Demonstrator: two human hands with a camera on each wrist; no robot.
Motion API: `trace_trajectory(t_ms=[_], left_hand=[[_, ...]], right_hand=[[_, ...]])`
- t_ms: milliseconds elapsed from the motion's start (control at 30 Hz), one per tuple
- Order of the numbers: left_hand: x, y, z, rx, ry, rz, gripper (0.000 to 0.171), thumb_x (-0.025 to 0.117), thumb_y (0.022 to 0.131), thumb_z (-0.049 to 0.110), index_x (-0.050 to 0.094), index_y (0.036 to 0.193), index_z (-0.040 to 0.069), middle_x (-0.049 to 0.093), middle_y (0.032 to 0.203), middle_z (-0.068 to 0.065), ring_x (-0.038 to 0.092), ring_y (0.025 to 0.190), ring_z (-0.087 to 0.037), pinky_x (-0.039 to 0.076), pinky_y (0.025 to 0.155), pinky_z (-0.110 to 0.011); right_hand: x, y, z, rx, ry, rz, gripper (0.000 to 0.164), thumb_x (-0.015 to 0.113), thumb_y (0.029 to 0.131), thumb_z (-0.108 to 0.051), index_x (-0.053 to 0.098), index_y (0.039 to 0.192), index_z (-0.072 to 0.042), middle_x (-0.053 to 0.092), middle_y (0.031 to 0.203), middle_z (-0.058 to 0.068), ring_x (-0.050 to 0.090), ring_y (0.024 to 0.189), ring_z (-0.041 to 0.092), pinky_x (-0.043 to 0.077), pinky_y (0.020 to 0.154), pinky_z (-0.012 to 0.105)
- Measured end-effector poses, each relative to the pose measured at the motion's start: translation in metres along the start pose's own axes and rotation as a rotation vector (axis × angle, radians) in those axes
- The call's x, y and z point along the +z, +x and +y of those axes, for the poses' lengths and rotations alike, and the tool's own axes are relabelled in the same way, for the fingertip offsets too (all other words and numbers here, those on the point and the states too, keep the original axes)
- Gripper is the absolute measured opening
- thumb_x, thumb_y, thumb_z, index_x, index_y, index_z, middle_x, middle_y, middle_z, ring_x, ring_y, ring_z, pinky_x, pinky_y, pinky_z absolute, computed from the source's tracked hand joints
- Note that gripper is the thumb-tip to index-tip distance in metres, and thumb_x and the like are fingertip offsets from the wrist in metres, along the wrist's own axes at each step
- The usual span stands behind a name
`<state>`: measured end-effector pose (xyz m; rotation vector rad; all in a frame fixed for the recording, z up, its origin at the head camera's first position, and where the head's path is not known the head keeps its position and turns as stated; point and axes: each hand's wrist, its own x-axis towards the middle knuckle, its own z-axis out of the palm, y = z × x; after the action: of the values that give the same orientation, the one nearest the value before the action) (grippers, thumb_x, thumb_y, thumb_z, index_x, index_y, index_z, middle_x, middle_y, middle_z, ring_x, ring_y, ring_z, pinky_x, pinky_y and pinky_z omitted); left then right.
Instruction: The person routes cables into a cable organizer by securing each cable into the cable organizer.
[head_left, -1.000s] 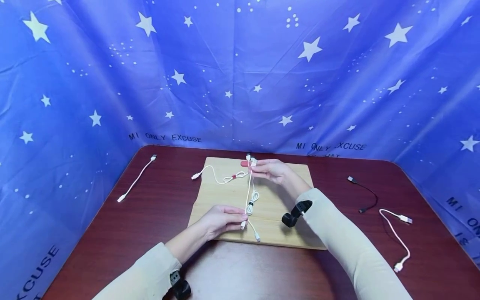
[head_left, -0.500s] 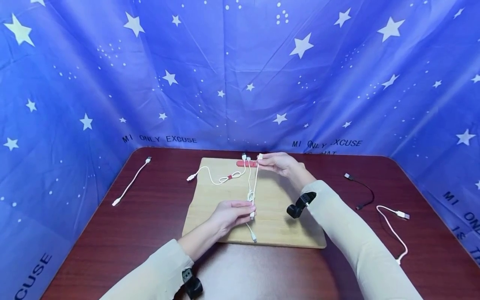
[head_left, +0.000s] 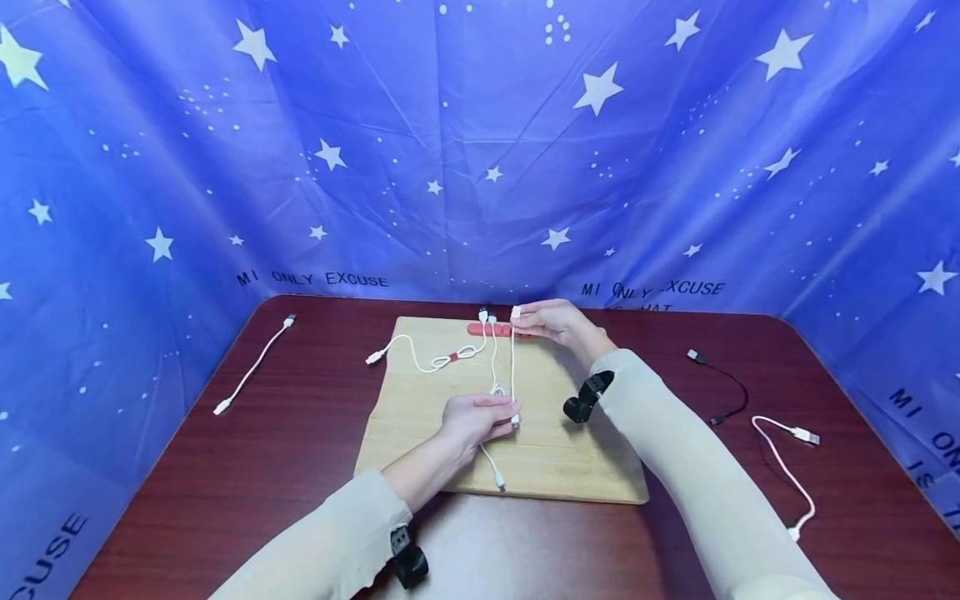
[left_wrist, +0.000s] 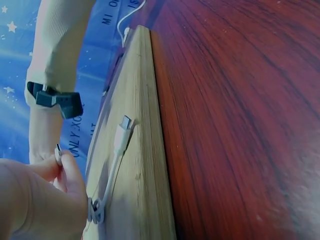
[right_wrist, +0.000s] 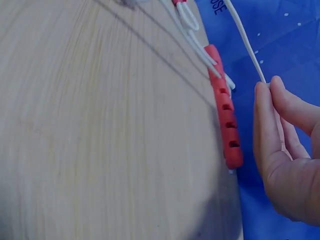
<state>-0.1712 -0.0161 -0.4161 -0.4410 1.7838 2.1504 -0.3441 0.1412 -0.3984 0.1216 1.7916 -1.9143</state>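
Observation:
Between my two hands a white USB cable (head_left: pixel 513 358) is stretched straight above the wooden board (head_left: pixel 585 433). My left hand (head_left: pixel 468 421) pinches its near end; the small connector (left_wrist: pixel 58 152) pokes out past the fingertips in the left wrist view. At the far end, my right hand (head_left: pixel 558 321) pinches the plug between thumb and fingers. Just below lies a red slotted cable holder (right_wrist: pixel 227 122) along the board's back edge. Two white cables sit in its slots: one with a red tie (head_left: pixel 453 357), and another coiled cable (head_left: pixel 494 358) partly hidden behind my left hand.
A short white cable (head_left: pixel 255 367) lies on the dark red table (head_left: pixel 180 500) at left. At right are a black cable (head_left: pixel 731 377) and another white cable (head_left: pixel 783 462). A blue star-patterned curtain (head_left: pixel 420 100) stands behind the table.
Both hands have moved right with the stretched cable, from over the coiled cable to its right side. The left hand has also risen slightly. The head view has shifted a little.

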Motion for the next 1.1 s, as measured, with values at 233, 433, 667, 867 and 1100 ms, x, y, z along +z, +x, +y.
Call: trace_trajectory(t_ms=[233, 433, 667, 867, 1100], left_hand=[[0.003, 0.006, -0.001, 0.027, 0.038, 0.058, 0.026, 0.074, 0.079, -0.001, 0.07, 0.104, -0.007, 0.073, 0.101, -0.019, 0.069, 0.067, -0.006, 0.061, 0.07, -0.023], [-0.01, 0.011, 0.0, 0.068, 0.103, 0.11, 0.024, 0.074, 0.079, 0.0, 0.071, 0.101, -0.007, 0.074, 0.098, -0.019, 0.067, 0.063, -0.004, 0.06, 0.067, -0.021], [-0.016, 0.015, 0.002, 0.055, 0.16, 0.13, 0.02, 0.075, 0.079, 0.002, 0.072, 0.098, -0.005, 0.075, 0.091, -0.018, 0.063, 0.055, -0.002, 0.055, 0.051, -0.015], [-0.009, 0.019, 0.007, 0.089, 0.217, 0.168, 0.016, 0.075, 0.078, 0.002, 0.074, 0.093, -0.003, 0.075, 0.084, -0.017, 0.061, 0.049, -0.002, 0.054, 0.048, -0.017], [0.002, 0.027, 0.016, 0.163, 0.25, 0.193, 0.013, 0.076, 0.076, 0.001, 0.074, 0.087, -0.004, 0.075, 0.08, -0.017, 0.06, 0.048, -0.002, 0.058, 0.055, -0.019]], right_hand=[[0.002, 0.009, 0.004, -0.015, -0.059, 0.042, 0.056, 0.058, 0.086, 0.015, 0.039, 0.139, 0.013, 0.069, 0.071, 0.0, 0.07, 0.068, 0.01, 0.059, 0.084, 0.027], [0.005, 0.016, 0.008, -0.02, -0.132, 0.065, 0.053, 0.062, 0.086, 0.01, 0.045, 0.136, 0.009, 0.068, 0.076, -0.002, 0.069, 0.071, 0.007, 0.053, 0.098, 0.035], [0.009, 0.029, 0.012, -0.033, -0.093, 0.073, 0.05, 0.061, 0.084, 0.015, 0.047, 0.132, 0.013, 0.068, 0.071, -0.001, 0.069, 0.066, 0.009, 0.06, 0.082, 0.027], [0.012, 0.039, 0.014, -0.088, -0.311, 0.164, 0.045, 0.075, 0.077, 0.004, 0.061, 0.12, 0.007, 0.066, 0.068, -0.008, 0.065, 0.066, 0.003, 0.059, 0.068, 0.018], [0.014, 0.043, 0.007, -0.131, -0.487, 0.243, 0.043, 0.084, 0.07, -0.006, 0.069, 0.11, 0.001, 0.07, 0.071, -0.011, 0.062, 0.067, -0.001, 0.053, 0.066, 0.013]])
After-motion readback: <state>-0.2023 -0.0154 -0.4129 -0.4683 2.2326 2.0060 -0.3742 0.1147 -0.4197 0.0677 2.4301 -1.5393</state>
